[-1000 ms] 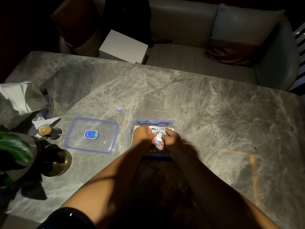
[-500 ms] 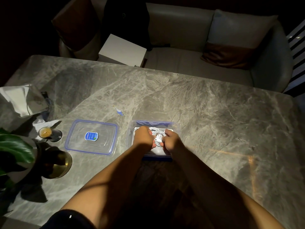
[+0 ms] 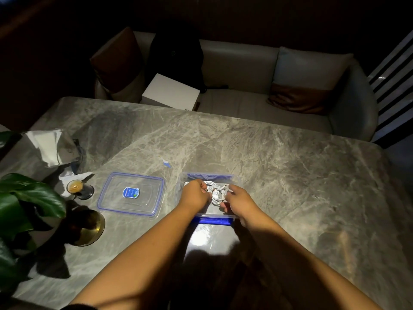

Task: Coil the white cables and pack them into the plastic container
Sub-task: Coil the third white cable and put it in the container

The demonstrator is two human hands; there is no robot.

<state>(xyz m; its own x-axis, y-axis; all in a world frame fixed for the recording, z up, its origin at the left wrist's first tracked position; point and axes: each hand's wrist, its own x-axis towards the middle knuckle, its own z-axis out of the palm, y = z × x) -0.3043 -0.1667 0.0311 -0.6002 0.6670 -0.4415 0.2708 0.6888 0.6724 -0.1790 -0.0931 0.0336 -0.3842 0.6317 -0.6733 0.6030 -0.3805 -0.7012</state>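
A clear plastic container (image 3: pixel 234 179) with blue clips stands on the marble table in front of me. Inside it lies a bundle of coiled white cables (image 3: pixel 215 193). My left hand (image 3: pixel 194 194) is over the container's left side with its fingers curled onto the cables. On the right side my right hand (image 3: pixel 238 198) pinches the bundle between thumb and fingers. The hands are a little apart, so the coil shows between them. The container's near wall is partly hidden by my wrists.
The container's clear lid (image 3: pixel 131 193) with a blue label lies flat to the left. Further left stand a small dark glass (image 3: pixel 78 189), a brass-based vase (image 3: pixel 89 227) with green leaves, and crumpled paper (image 3: pixel 49 144). A small blue-white scrap (image 3: pixel 166 163) lies behind the lid.
My hands have drawn slightly apart over the container, exposing more of the cable coil. The camera has tilted, so the scene sits lower in view.
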